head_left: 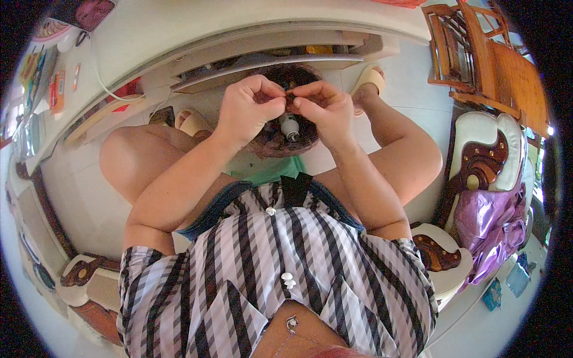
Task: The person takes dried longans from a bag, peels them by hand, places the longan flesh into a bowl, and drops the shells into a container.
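Both hands meet above a dark round basket [271, 146] that stands on the floor between the knees. My left hand [253, 110] is pinched, thumb against forefinger, on the left side of a small dark item [290, 99]. From the right, my right hand [325, 110] pinches at the same item, its fingertips almost touching the left ones. The item is too small to make out. Just below the fingertips, a white and grey bottle-like object [290, 127] lies in the basket. Dark contents fill the rest of it, partly hidden by the hands.
A long pale cabinet [239, 33] with an open drawer [268, 64] runs across the front. Green cloth [276, 171] lies below the basket. Wooden chairs [477, 65] stand at the upper right, an armchair [504, 143] with a purple cloth [486, 224] at the right.
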The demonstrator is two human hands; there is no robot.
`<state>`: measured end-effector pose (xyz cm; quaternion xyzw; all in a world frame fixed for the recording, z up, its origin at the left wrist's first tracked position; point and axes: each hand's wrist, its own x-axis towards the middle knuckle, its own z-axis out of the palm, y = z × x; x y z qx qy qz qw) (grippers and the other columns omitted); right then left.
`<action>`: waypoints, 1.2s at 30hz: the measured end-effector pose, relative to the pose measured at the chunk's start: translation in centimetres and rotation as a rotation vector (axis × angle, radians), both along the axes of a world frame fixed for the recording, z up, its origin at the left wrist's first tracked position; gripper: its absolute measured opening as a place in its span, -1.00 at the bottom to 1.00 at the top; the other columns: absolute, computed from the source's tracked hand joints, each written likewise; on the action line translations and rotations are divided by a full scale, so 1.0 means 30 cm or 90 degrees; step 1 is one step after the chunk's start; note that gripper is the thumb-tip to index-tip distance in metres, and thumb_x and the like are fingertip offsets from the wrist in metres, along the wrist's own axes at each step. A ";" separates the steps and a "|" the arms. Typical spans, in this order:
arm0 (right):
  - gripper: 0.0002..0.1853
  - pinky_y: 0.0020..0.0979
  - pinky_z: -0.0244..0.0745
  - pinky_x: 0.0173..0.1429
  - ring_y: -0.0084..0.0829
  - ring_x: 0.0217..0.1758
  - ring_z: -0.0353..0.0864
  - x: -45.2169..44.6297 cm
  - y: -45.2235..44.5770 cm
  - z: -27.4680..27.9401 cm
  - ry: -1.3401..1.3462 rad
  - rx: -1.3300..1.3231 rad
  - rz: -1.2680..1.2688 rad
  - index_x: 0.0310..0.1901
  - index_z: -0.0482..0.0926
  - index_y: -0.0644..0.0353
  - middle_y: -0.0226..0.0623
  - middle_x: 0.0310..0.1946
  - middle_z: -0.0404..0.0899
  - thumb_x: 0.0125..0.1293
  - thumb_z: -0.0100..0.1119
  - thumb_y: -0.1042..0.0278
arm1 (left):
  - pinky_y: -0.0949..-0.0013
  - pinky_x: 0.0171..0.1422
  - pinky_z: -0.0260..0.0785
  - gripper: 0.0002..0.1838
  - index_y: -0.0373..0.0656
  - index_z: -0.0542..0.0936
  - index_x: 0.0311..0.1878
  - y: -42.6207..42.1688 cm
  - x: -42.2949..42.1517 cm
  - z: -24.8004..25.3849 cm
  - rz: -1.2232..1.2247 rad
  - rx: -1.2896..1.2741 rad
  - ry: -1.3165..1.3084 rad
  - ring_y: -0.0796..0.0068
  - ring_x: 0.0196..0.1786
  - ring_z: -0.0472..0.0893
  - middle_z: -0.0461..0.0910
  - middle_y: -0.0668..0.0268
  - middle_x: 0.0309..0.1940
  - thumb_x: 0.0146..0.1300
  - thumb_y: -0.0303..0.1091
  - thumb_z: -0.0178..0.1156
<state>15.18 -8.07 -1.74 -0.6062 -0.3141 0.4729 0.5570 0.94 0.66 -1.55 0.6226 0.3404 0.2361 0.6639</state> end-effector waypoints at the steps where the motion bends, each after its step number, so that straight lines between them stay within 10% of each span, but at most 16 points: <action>1: -0.82 -0.49 0.49 -0.21 -0.50 -0.34 0.55 -0.001 0.001 -0.009 0.077 0.004 -0.016 -0.29 0.51 0.34 -0.24 -0.34 0.56 0.02 0.17 0.54 | 0.55 -0.28 0.34 -0.87 -0.22 0.50 -0.37 0.000 -0.001 0.000 0.005 -0.037 -0.015 0.62 -0.40 0.48 0.51 0.37 -0.43 -0.04 -0.50 0.19; 6: -0.85 -0.51 0.49 -0.15 -0.51 -0.24 0.52 -0.006 0.001 -0.018 0.223 0.023 -0.043 -0.32 0.52 0.34 -0.22 -0.27 0.54 0.01 0.15 0.62 | 0.54 -0.15 0.32 -0.88 -0.20 0.52 -0.36 0.009 0.002 0.000 0.024 -0.189 -0.080 0.64 -0.31 0.48 0.53 0.37 -0.36 -0.02 -0.52 0.20; 18: -0.85 -0.53 0.46 -0.20 -0.50 -0.26 0.55 0.011 0.000 0.019 -0.275 0.179 0.038 -0.41 0.59 0.21 -0.28 -0.33 0.56 -0.10 0.20 0.61 | 0.60 -0.25 0.32 -0.90 -0.24 0.52 -0.40 0.029 -0.002 -0.003 -0.032 -0.178 -0.029 0.66 -0.40 0.47 0.53 0.39 -0.46 -0.05 -0.57 0.21; 21: -0.83 -0.52 0.47 -0.21 -0.53 -0.24 0.53 0.010 -0.003 0.021 -0.250 0.172 0.054 -0.37 0.58 0.23 -0.31 -0.28 0.55 -0.09 0.22 0.59 | 0.60 -0.27 0.32 -0.90 -0.23 0.52 -0.41 0.021 -0.002 -0.024 0.000 -0.251 -0.090 0.67 -0.42 0.46 0.52 0.41 -0.48 -0.06 -0.58 0.20; 24: -0.79 -0.52 0.47 -0.22 -0.56 -0.23 0.52 -0.012 0.005 -0.027 0.207 0.122 -0.027 -0.32 0.55 0.25 -0.33 -0.23 0.53 -0.08 0.24 0.58 | 0.60 -0.28 0.33 -0.91 -0.21 0.51 -0.43 0.017 0.002 -0.005 0.034 -0.265 -0.128 0.68 -0.42 0.46 0.51 0.43 -0.50 -0.05 -0.56 0.20; 27: -0.77 -0.52 0.46 -0.22 -0.57 -0.21 0.50 -0.014 0.010 -0.011 0.242 0.116 -0.025 -0.29 0.53 0.25 -0.34 -0.19 0.50 -0.06 0.24 0.56 | 0.58 -0.26 0.34 -0.92 -0.22 0.51 -0.43 0.012 0.004 0.025 0.025 -0.045 -0.049 0.65 -0.41 0.48 0.53 0.41 -0.49 -0.05 -0.53 0.20; 30: -0.77 -0.53 0.45 -0.24 -0.58 -0.27 0.51 -0.003 0.012 -0.015 -0.042 0.177 -0.012 -0.27 0.53 0.22 -0.36 -0.28 0.53 -0.05 0.22 0.55 | 0.57 -0.23 0.34 -0.91 -0.23 0.51 -0.41 0.015 0.005 0.026 0.034 0.229 0.003 0.63 -0.37 0.50 0.54 0.40 -0.47 -0.04 -0.50 0.19; 36: -0.75 -0.53 0.45 -0.29 -0.50 -0.40 0.55 -0.007 0.013 0.021 -0.343 0.130 -0.039 -0.31 0.57 0.17 -0.33 -0.47 0.53 -0.14 0.24 0.51 | 0.56 -0.21 0.34 -0.85 -0.25 0.54 -0.34 0.000 0.006 0.054 0.003 0.131 -0.006 0.65 -0.35 0.49 0.56 0.38 -0.45 -0.02 -0.46 0.24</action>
